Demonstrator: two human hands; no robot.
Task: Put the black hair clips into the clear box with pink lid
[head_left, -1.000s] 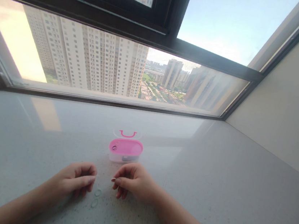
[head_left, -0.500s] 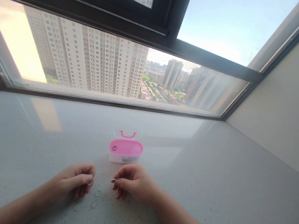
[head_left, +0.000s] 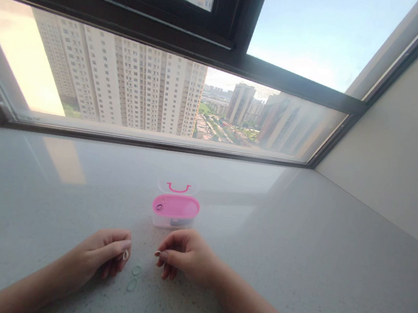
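Note:
My left hand (head_left: 103,255) rests on the pale stone sill with its fingers curled, pinching a tiny pale ring (head_left: 126,255) between thumb and forefinger. My right hand (head_left: 185,255) lies a little to the right, fingers curled and thumb pressed to forefinger; what it pinches is too small to name. Between the two hands, two small clear greenish rings (head_left: 134,277) lie flat on the sill. Just beyond the hands stands a small clear oval box with a pink insert (head_left: 175,210), open, with a dark ring in it. Its clear lid with a pink handle (head_left: 178,188) lies behind it.
The speckled sill (head_left: 296,248) runs back to a dark-framed window (head_left: 223,41) looking onto tall buildings. A beige wall (head_left: 404,150) closes the right side.
My left hand has drawn back slightly to the left and turned, so the tiny ring now shows at its fingertips. My right hand has barely moved.

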